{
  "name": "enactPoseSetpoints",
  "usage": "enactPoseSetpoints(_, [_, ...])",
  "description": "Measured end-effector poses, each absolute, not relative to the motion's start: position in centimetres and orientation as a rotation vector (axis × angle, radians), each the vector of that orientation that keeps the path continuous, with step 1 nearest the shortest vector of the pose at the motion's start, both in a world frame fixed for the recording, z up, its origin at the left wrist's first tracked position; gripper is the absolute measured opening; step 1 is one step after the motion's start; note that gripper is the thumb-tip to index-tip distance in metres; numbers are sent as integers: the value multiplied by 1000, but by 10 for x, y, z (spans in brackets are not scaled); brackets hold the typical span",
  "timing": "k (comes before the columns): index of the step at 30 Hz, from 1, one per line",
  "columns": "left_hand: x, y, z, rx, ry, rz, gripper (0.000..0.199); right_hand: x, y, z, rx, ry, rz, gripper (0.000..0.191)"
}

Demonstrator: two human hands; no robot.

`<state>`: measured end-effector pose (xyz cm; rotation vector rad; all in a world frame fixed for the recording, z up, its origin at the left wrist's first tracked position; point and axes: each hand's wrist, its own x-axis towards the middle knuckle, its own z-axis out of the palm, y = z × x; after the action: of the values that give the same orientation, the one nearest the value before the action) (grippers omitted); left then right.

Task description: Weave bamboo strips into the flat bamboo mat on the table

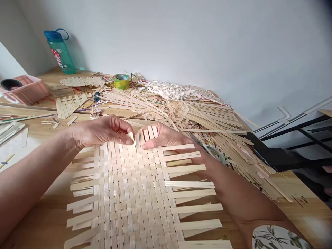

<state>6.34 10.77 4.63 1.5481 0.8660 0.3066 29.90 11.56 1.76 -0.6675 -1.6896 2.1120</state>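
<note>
A mat woven from pale flat wooden strips [135, 197] fills the lower middle of the view, with loose strip ends sticking out along both sides. At its far edge my left hand [109, 131] pinches a short strip end between thumb and fingers. Just right of it, my right hand [163, 135] grips the same edge, its thumb on the near face and its fingers hidden behind several upright strip ends. The two thumbs are close together but apart.
Loose wooden strips [218, 116] lie heaped behind and to the right, with scissors [216, 154] among them. A roll of tape [121, 82], small woven pieces [70, 104], a pink basket [36, 91] and a teal bottle [62, 55] stand or lie farther back. Black metal frames [293, 133] are at the right.
</note>
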Motion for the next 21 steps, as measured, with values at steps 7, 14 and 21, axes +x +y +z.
enactPoseSetpoints(7, [62,109,40,1602,845,281,25,297,116,15,-670,-1710,2058,22])
enactPoseSetpoints(14, [62,111,36,1679,814,271,27,298,120,10,-702,-1728,2049,25])
enactPoseSetpoints(21, [64,112,34,1657,785,298,23,299,123,9,-695,-1769,2033,21])
